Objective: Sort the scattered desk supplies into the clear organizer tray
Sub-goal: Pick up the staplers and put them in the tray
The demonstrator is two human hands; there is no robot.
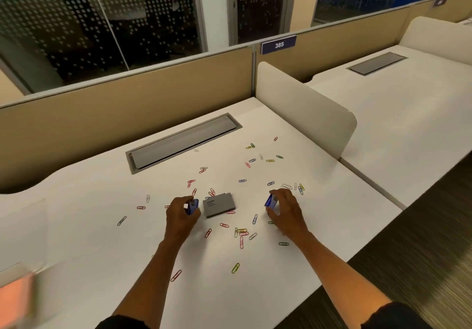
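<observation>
With each hand closed on a small blue box, the pick-up step of the sort is in hand. The left hand point(181, 213) pinches one blue box point(192, 206) between thumb and fingers; the right hand point(285, 207) holds a second blue box point(270, 201) the same way. Whether either box has left the desk point(319, 201) cannot be told. Between the hands, touching neither, lies a flat grey box point(219, 204). Coloured paper clips point(241, 232) lie scattered around it, thickest from 12 to 3 o'clock of the grey box and again at 6 o'clock, toward the person.

The clear tray point(24, 239) sits at 9 o'clock, well apart from the hands, blurred at the frame's left edge; something orange point(15, 298) shows through it, and its compartments cannot be made out. By judgement, the next move calls for carrying both boxes leftward to it, the right hand crossing over the grey box and clips.

The desk's front edge runs diagonally at 4 to 5 o'clock, near the right forearm. A grey cable flap point(184, 142) lies at 12 o'clock and a cream divider point(306, 114) stands at 2 o'clock. Toward 9 o'clock the surface is mostly bare, carrying few clips.
</observation>
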